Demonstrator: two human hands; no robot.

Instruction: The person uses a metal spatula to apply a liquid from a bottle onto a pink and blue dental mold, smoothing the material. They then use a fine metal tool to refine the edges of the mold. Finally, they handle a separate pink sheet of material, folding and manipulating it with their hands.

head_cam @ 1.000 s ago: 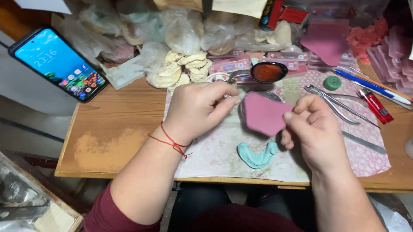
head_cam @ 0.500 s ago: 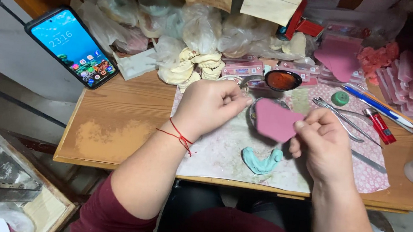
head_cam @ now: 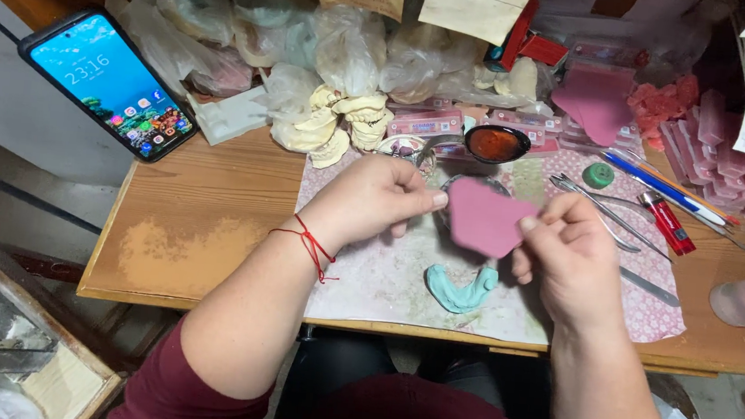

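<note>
Both hands hold a flat pink wax sheet (head_cam: 482, 217) above a patterned mat (head_cam: 367, 276) on a wooden table (head_cam: 201, 221). My left hand (head_cam: 373, 202), with a red string at the wrist, pinches the sheet's left edge. My right hand (head_cam: 570, 258) pinches its right edge. Just below the sheet a pale blue U-shaped dental tray (head_cam: 463, 288) lies on the mat.
A lit smartphone (head_cam: 107, 80) leans at the far left. Plaster dental casts (head_cam: 337, 125) and plastic bags sit behind the mat. A small dish of red liquid (head_cam: 497, 144), metal tools (head_cam: 601, 212), pens (head_cam: 662, 185), a red lighter (head_cam: 666, 223) and pink wax pieces (head_cam: 727, 160) lie to the right.
The view has shifted, so the table sits lower and further right in frame. Both hands keep their hold on the pink sheet, which has turned slightly.
</note>
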